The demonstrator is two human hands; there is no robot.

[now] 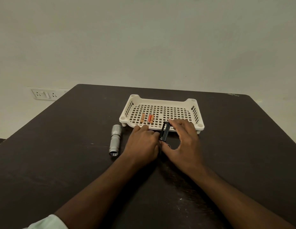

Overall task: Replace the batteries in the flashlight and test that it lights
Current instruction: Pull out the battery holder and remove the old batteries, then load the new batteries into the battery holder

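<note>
Both hands (144, 142) (185, 139) pinching black battery holder (164, 133), fingers curled round it.
Light, rigid, likely brittle plastic; best held by long sides, ends clear.

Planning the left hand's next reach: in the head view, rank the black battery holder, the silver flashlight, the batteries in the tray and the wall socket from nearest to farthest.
From the left hand:
1. black battery holder, held, at its right
2. silver flashlight, on the table to its left
3. batteries, in the white tray beyond
4. wall socket, far left
</note>
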